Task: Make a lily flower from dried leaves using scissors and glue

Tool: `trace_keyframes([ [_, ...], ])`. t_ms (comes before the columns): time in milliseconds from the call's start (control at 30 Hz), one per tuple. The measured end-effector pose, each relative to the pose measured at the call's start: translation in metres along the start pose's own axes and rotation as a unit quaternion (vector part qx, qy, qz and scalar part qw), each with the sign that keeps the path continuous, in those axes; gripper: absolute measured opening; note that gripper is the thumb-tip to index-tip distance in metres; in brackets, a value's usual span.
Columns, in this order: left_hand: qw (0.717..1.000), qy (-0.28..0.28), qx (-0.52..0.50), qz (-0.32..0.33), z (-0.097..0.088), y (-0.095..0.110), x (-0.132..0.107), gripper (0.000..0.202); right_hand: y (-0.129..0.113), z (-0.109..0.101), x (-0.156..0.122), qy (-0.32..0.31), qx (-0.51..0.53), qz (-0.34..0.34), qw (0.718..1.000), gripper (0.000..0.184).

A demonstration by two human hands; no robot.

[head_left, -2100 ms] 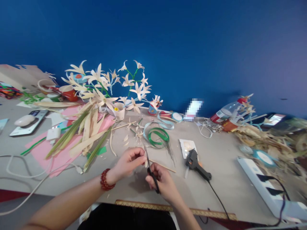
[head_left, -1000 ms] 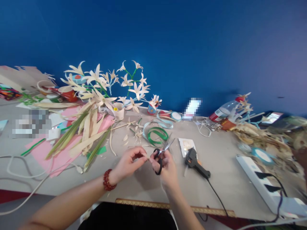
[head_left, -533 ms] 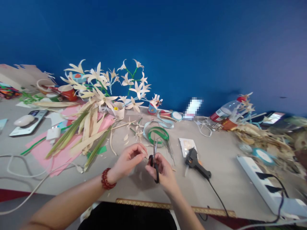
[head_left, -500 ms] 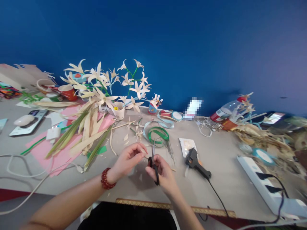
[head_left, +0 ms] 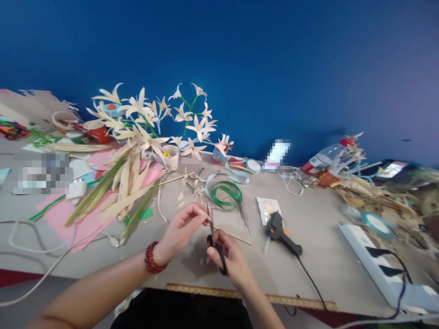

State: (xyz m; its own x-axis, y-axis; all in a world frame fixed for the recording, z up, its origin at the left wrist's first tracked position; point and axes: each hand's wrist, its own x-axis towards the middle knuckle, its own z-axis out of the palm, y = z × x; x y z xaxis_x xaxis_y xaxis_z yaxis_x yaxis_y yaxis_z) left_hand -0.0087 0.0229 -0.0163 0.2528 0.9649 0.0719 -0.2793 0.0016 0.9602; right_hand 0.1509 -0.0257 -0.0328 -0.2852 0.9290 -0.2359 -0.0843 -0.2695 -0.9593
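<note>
My right hand [head_left: 228, 256] grips black-handled scissors [head_left: 211, 233], blades pointing away from me and slightly parted. Between the thumb and fingers of my left hand [head_left: 185, 226], which has a red bead bracelet at the wrist, is a small pale piece of corn husk [head_left: 203, 213], partly hidden by the fingers. The scissor blades are right beside this piece; whether they touch it I cannot tell. Beyond the hands lie a coil of green ribbon [head_left: 226, 194] and thin dark wires [head_left: 245, 214]. A thin pale stick [head_left: 238, 237] rests on the table behind the right hand.
Husk flowers [head_left: 144, 107] stand in cups along the blue wall. Green-tipped husks [head_left: 99, 192] lie on pink paper [head_left: 58, 214] at left. To the right are a hot glue gun [head_left: 283, 233] with its cord, a power strip [head_left: 366, 265], a plastic bottle [head_left: 322, 157] and dried husks [head_left: 366, 196].
The scissors have swung left toward the husk piece in my left hand, and their blades are now beside it. My left hand has barely moved.
</note>
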Motion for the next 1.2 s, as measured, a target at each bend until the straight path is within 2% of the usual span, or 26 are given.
trace_keyframes([
  [133, 1.0, 0.027, 0.005, 0.005, 0.001, -0.002, -0.002, 0.016, 0.004, 0.005, 0.001, -0.002, 0.001, -0.011, 1.0, 0.048],
  [300, 0.999, 0.032, -0.013, 0.001, 0.002, -0.004, -0.002, 0.013, 0.007, 0.007, 0.003, 0.011, 0.004, -0.029, 1.0, 0.046],
  [600, 1.0, 0.014, -0.01, 0.008, -0.002, -0.002, 0.001, 0.014, 0.009, 0.003, 0.004, 0.01, 0.0, 0.003, 1.0, 0.05],
  [867, 1.0, -0.018, 0.0, -0.002, -0.002, 0.004, 0.002, 0.017, -0.002, -0.002, 0.002, -0.009, -0.002, 0.024, 1.0, 0.052],
  [1200, 0.999, -0.032, -0.005, -0.011, 0.0, 0.007, 0.003, 0.017, -0.005, -0.005, 0.001, -0.021, 0.0, 0.014, 1.0, 0.051],
])
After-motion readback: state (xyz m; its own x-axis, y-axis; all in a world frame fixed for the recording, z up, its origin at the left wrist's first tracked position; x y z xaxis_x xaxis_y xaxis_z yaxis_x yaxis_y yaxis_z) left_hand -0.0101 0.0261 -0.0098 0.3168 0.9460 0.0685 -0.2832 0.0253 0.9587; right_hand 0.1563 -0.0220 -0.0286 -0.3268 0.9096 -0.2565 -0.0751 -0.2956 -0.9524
